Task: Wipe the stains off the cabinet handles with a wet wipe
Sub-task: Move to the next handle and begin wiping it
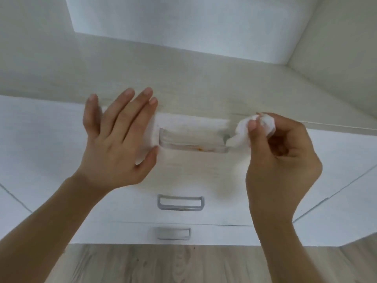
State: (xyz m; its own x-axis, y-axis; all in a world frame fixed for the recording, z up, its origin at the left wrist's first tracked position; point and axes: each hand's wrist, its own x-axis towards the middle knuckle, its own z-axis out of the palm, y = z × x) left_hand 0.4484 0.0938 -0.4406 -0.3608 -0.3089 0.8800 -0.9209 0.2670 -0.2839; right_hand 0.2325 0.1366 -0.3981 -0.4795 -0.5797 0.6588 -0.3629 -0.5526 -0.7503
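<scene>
A thin white wet wipe (189, 127) is stretched, blurred and see-through, in front of the top drawer handle (183, 145). That metal handle shows an orange-brown stain (201, 149) on its lower bar. My right hand (279, 158) pinches the bunched right end of the wipe between thumb and fingers. On the left, my left hand (116, 144) has straight, spread fingers, and the wipe's left edge lies against its palm side. Whether the thumb clamps that edge I cannot tell. Two more handles sit below: a middle handle (180, 203) and a bottom handle (173, 232).
The white drawer cabinet (40, 144) has a pale wood-grain top (183, 78) set in a niche, with walls behind and on both sides. Wood-look floor (163, 264) runs along the bottom of the view. Further white cabinet fronts flank the drawers.
</scene>
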